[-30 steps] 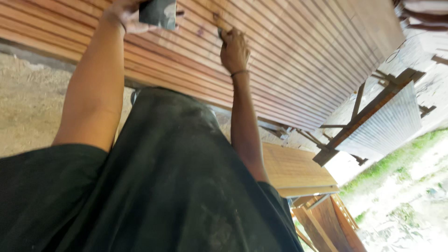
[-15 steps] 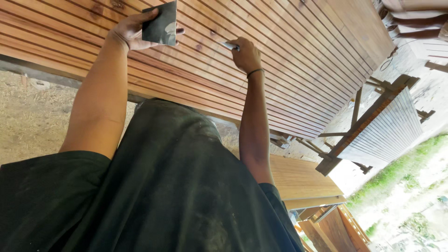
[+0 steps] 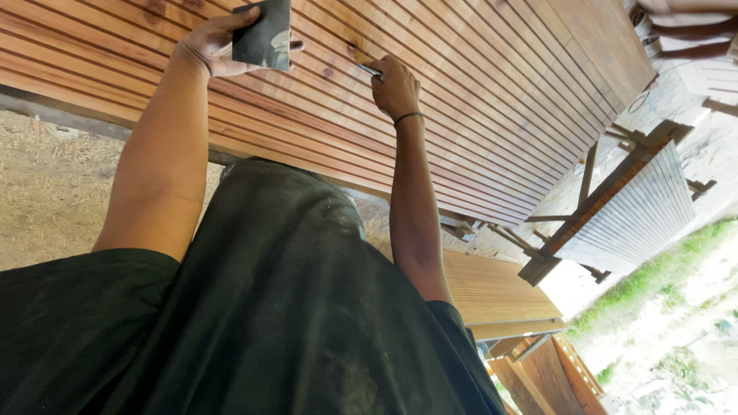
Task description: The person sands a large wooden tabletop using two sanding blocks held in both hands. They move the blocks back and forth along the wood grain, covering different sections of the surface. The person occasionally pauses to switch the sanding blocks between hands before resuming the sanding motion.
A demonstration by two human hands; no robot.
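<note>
Up close in the head view, the person's dark apron (image 3: pixel 284 307) fills the near part of the frame, dusted with pale marks, and both bare arms reach away over it to a wide slatted wooden panel (image 3: pixel 477 100) that spans the far side. The panel is made of narrow reddish-brown boards laid side by side with dark grooves between them, and a few knots show in the wood.

The left hand (image 3: pixel 211 46) is at the far left, fingers curled around a dark flat rectangular sheet (image 3: pixel 264 34) that looks like sandpaper; the thumb is on one face and the fingertips pinch the other edge, so the sheet stands up off the panel, with the hand just over the boards.

The right hand (image 3: pixel 394 86) is further right, clenched around a small metal tool (image 3: pixel 369 71) whose pale tip pokes out towards the left and meets a groove of the panel beside a dark knot. Just what kind of tool it is cannot be told. A thin dark band (image 3: pixel 407 117) circles that wrist.

Below the panel's near edge on the left lies pale sandy ground (image 3: pixel 46 192). To the right, a second slatted panel (image 3: pixel 492 288) of lighter wood lies lower, and a grey slatted panel (image 3: pixel 638 215) rests on a dark wooden frame, with green grass (image 3: pixel 653 269) beyond
</note>
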